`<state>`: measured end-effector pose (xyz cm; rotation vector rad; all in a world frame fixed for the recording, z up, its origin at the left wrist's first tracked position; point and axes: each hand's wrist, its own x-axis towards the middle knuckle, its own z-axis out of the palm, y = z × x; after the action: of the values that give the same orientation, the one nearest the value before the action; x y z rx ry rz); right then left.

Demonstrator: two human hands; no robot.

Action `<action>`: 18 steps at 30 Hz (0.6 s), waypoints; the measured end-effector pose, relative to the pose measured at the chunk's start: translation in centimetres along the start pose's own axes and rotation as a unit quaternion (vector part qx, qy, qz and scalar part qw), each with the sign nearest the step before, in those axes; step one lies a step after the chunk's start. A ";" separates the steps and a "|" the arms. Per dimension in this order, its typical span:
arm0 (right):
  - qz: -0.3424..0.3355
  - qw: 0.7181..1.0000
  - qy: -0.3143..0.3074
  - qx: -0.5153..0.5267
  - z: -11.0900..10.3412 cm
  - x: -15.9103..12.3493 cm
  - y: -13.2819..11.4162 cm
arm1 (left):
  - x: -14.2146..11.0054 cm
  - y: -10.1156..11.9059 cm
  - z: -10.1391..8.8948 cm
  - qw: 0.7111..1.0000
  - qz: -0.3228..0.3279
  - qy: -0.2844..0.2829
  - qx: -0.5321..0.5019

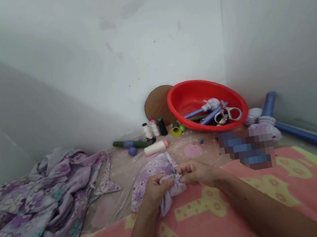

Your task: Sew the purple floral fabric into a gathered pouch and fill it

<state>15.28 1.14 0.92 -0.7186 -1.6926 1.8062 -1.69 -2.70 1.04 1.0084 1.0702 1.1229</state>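
Both my hands meet over a small piece of purple flowered cloth (155, 173) in front of me. My left hand (155, 191) is closed round a gathered bunch of it. My right hand (195, 172) pinches the same bunch from the right side, fingers pressed together. The rest of the cloth spreads out to the left and back over the floor mat. Whether a needle or thread is between the fingers is too small to tell.
A pink and yellow blanket (293, 189) covers my lap. A heap of matching purple fabric (40, 209) lies at left. Thread spools (154, 129) stand by the wall. A red basin (182, 98) holds scissors (228, 114) and wrapped sticks. Blue rods (312, 138) lie right.
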 end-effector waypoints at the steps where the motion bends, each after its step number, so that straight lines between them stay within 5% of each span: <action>1: 0.000 1.000 0.000 0.001 0.0 0.0 0.0 | 0.0 0.0 0.0 1.000 -0.002 0.001 0.001; 18: 0.011 1.000 0.025 -0.004 -0.8 -0.3 -0.2 | 0.0 0.4 -1.2 0.999 0.016 0.014 0.035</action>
<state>16.10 1.50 1.11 -0.7821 -1.6672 1.7816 -2.97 -2.60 1.19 1.0709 1.1261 1.1357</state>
